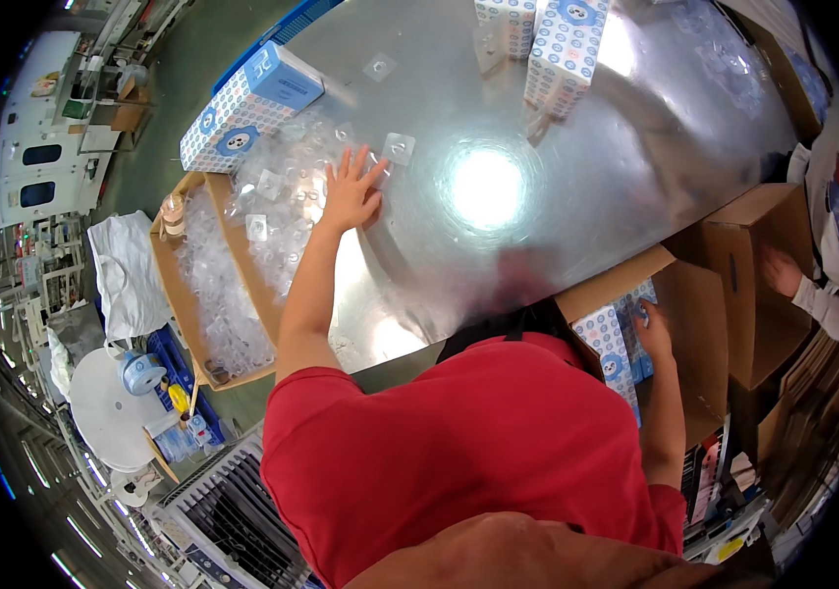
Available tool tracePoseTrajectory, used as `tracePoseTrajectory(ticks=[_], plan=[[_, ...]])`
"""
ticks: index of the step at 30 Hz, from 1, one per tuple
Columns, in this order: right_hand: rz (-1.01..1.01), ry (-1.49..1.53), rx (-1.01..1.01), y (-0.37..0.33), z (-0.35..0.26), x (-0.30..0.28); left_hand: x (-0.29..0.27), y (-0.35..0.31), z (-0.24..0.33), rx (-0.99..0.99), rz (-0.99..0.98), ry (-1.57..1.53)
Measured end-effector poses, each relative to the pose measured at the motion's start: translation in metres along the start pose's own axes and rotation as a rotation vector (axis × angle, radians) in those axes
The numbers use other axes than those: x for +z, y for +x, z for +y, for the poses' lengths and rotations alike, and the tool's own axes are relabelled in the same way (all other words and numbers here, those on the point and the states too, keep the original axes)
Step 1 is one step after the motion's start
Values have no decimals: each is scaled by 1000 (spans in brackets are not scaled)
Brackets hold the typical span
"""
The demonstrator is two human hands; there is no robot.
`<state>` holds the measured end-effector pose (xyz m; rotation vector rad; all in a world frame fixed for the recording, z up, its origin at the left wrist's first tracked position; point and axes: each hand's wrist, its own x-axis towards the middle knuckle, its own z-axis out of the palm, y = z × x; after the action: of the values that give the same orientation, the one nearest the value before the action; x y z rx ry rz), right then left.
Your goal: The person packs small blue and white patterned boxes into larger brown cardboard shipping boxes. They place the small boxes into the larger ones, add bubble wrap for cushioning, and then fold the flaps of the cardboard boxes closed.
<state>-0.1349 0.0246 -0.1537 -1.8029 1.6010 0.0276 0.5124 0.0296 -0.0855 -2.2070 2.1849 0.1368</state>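
Note:
My left hand reaches over the metal table with its fingers spread, at the edge of a heap of small clear plastic pieces. Just past the fingertips lies a square clear piece with a white centre. At the right, my right hand is down inside an open cardboard box. Its fingers close round the edge of a blue-and-white patterned carton. A second patterned carton stands beside it in the box; my right fingertips are partly hidden.
A long cardboard tray full of clear pieces sits at the left. A patterned carton lies at the far left, another at the far edge. At the right, a co-worker's hand is inside another open cardboard box.

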Motion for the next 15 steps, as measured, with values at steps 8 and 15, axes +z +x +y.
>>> tracePoseTrajectory(ticks=[8, 15], plan=[[39, 22, -15, -18, 6, 13, 12, 0, 28, -377, 375, -1002], [-17, 47, 54, -28, 32, 28, 17, 28, 71, -741, -113, -1390]])
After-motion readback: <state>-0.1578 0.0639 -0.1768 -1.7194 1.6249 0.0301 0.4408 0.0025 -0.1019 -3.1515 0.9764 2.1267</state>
